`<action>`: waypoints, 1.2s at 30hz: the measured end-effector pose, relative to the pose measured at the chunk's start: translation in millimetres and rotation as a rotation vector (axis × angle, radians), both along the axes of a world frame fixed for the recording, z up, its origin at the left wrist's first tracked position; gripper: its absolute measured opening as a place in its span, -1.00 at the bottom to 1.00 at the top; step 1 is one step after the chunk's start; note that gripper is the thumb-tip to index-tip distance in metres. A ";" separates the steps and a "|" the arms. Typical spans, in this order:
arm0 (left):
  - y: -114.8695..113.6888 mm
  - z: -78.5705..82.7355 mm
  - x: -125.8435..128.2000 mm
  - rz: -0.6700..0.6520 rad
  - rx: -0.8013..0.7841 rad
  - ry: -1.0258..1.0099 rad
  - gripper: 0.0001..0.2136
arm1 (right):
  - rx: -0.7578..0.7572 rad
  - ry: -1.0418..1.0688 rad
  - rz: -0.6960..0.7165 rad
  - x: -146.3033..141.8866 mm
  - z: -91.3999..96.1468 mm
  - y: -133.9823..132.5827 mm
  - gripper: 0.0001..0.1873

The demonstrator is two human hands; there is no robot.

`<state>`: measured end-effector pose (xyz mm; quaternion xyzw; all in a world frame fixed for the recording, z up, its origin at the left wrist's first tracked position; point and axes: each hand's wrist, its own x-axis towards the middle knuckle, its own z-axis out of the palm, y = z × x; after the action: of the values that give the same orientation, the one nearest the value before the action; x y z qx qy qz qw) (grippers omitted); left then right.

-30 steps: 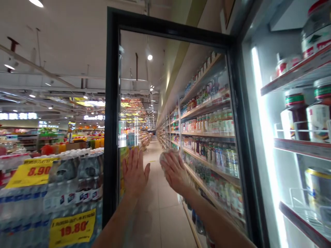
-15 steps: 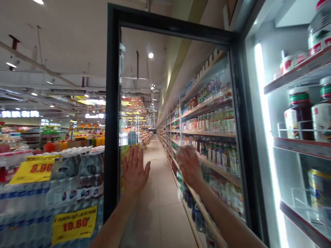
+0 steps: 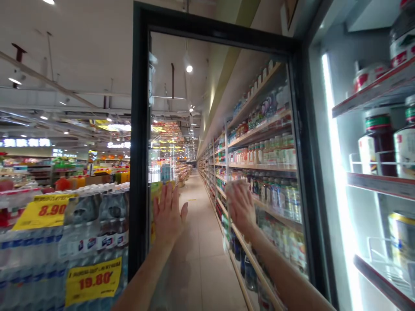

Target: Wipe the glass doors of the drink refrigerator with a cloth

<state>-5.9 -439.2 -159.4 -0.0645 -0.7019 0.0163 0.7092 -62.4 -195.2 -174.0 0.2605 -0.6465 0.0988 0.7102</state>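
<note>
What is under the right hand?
Part of a pale cloth shows at the edge of the right hand, on the glass door; the rest, and the patch of door beneath, are covered.

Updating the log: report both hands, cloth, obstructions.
Left hand open, palm to glass door. Right hand over pale cloth. Black frame just left of left hand.
</note>
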 end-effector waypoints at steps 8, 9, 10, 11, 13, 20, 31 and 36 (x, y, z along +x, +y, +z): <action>1.3 0.2 1.9 0.008 -0.005 0.011 -0.41 | 0.012 -0.019 0.048 16.1 17.9 -37.5 -0.48; 0.9 0.3 1.7 0.004 -0.005 0.012 -0.41 | 0.138 -0.019 0.060 19.3 15.0 -45.0 -0.49; 0.5 0.3 1.6 0.002 -0.007 0.013 -0.41 | 0.204 -0.009 0.066 19.8 13.5 -46.8 -0.50; 0.3 0.3 1.5 0.002 -0.009 0.017 -0.41 | 0.197 0.007 0.065 17.8 13.9 -42.7 -0.51; 0.4 0.1 1.6 0.007 -0.013 0.023 -0.41 | -0.027 0.046 0.049 7.8 20.4 -21.5 -0.51; 1.8 0.3 2.0 -0.002 -0.004 0.023 -0.40 | -0.165 0.039 0.068 6.0 24.6 -18.7 -0.49; 2.0 0.5 2.3 0.032 -0.023 -0.003 -0.41 | -0.257 0.049 0.025 1.4 28.3 -26.2 -0.45; 13.0 -6.8 -2.6 0.002 -0.067 -0.047 -0.43 | -0.028 -0.035 0.012 10.1 21.2 -39.7 -0.45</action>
<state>-8.6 -426.3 -166.2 -0.0880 -0.7174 0.0387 0.6900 -52.3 -234.9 -152.9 0.2525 -0.6559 0.1168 0.7017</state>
